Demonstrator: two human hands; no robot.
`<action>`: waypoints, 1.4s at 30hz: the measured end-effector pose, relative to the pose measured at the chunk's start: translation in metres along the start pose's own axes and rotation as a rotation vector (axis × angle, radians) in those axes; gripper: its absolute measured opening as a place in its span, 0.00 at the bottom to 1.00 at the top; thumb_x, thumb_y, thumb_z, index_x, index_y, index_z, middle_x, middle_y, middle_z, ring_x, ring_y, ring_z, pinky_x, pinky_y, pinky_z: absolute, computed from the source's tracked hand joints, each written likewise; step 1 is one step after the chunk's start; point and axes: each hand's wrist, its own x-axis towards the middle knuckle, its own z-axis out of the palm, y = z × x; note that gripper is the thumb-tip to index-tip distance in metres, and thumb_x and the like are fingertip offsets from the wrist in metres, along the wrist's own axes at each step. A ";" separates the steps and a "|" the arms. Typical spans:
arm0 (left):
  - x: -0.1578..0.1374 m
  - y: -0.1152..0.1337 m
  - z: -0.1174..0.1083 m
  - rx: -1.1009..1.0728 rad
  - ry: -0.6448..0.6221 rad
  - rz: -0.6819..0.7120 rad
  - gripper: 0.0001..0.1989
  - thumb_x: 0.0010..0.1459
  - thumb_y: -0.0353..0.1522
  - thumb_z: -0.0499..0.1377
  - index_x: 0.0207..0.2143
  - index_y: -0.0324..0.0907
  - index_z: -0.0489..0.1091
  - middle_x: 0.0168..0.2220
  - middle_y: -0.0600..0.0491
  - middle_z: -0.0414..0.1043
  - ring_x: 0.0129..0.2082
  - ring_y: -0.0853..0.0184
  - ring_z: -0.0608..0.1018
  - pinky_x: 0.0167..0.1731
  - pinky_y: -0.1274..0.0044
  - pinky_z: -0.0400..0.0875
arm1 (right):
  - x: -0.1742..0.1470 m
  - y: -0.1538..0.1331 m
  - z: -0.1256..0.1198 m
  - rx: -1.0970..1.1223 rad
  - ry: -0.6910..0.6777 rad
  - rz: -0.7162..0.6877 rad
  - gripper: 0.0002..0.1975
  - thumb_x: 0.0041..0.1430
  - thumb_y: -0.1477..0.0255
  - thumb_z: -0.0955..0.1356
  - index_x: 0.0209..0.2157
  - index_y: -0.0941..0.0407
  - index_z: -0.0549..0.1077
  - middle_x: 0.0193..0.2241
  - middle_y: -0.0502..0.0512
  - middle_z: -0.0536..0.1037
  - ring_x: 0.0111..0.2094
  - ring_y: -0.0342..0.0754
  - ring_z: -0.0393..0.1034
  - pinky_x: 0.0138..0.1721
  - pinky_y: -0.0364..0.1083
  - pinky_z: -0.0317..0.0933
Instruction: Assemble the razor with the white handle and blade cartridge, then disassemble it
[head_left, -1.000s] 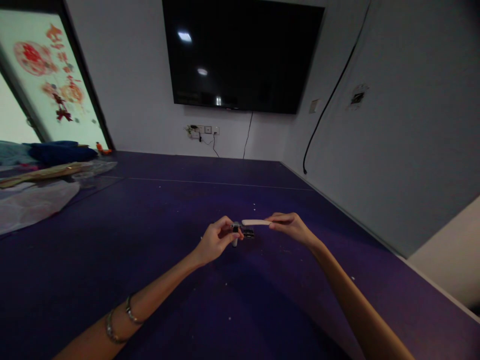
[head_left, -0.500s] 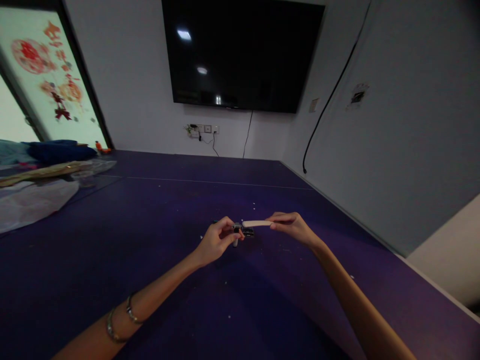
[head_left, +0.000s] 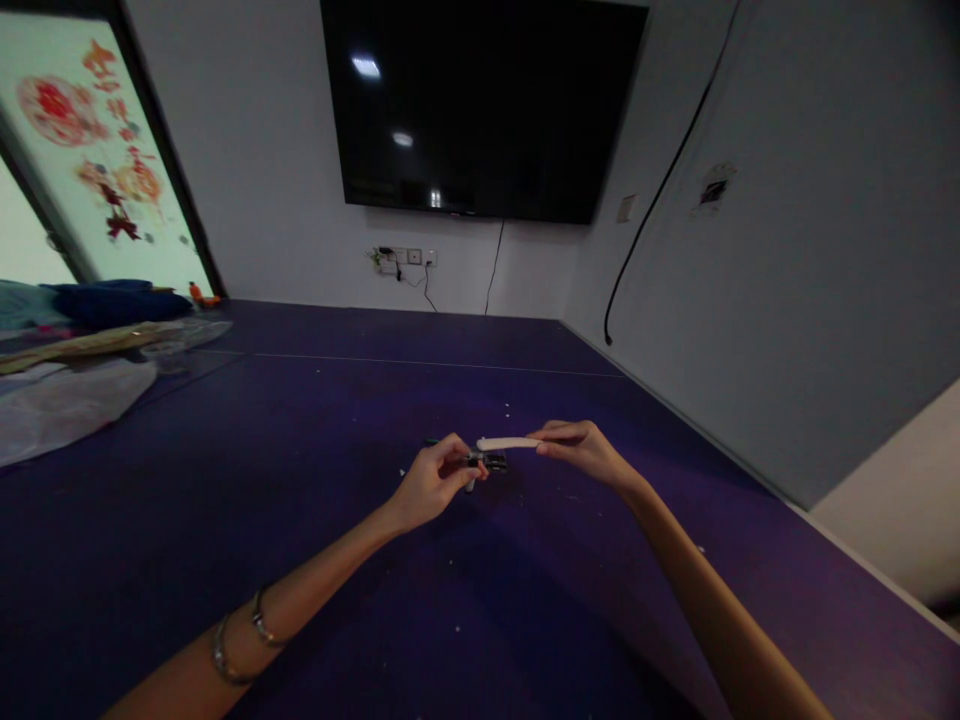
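Note:
My left hand (head_left: 431, 485) is closed in a pinch around a small grey-and-black piece (head_left: 471, 487), mostly covered by the fingers, so its kind is unclear. In my right hand (head_left: 581, 452) the thumb and fingers grip one end of a pale, slightly curved stick (head_left: 510, 443). The stick lies nearly level, its rounded free end pointing left, just above the left fingertips; whether it touches the grey-and-black piece cannot be told. Below the stick, a small dark object (head_left: 496, 462) shows beside the left fingertips, partly hidden.
Small white bits are scattered over the purple surface (head_left: 360, 620). Blue cloth (head_left: 120, 303) and a translucent plastic sheet (head_left: 82, 405) lie at the far left. A television (head_left: 487, 110) hangs on the wall ahead, and a black cable (head_left: 656, 205) dangles on the right wall.
The right hand has shifted slightly left and up, taking the pale stick with it, so its free end sits nearer the left fingers. The left hand is almost still.

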 end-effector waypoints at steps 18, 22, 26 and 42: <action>-0.001 0.002 0.002 0.072 0.008 -0.037 0.05 0.51 0.30 0.58 0.29 0.39 0.63 0.30 0.53 0.74 0.30 0.70 0.75 0.35 0.75 0.68 | -0.001 -0.023 -0.009 -0.072 -0.012 -0.056 0.13 0.52 0.64 0.68 0.38 0.54 0.77 0.28 0.54 0.74 0.29 0.44 0.66 0.30 0.43 0.59; -0.001 0.001 0.001 0.073 0.010 -0.032 0.06 0.51 0.30 0.58 0.28 0.40 0.62 0.31 0.52 0.74 0.32 0.69 0.75 0.35 0.75 0.68 | -0.002 -0.024 -0.009 -0.081 0.022 -0.045 0.12 0.52 0.65 0.68 0.38 0.53 0.77 0.28 0.54 0.74 0.29 0.44 0.66 0.29 0.43 0.58; -0.001 0.001 0.000 0.110 0.006 -0.012 0.05 0.51 0.31 0.58 0.29 0.39 0.63 0.29 0.53 0.73 0.30 0.69 0.75 0.33 0.76 0.68 | -0.003 -0.028 -0.007 -0.055 -0.023 -0.062 0.12 0.52 0.66 0.68 0.39 0.53 0.77 0.28 0.54 0.74 0.29 0.44 0.66 0.30 0.43 0.58; -0.002 0.007 -0.001 0.108 0.011 0.030 0.06 0.51 0.32 0.59 0.28 0.39 0.64 0.31 0.50 0.74 0.31 0.67 0.76 0.34 0.74 0.69 | -0.005 -0.011 -0.012 -0.068 0.032 0.000 0.12 0.51 0.65 0.68 0.37 0.53 0.78 0.29 0.54 0.76 0.31 0.46 0.68 0.32 0.45 0.59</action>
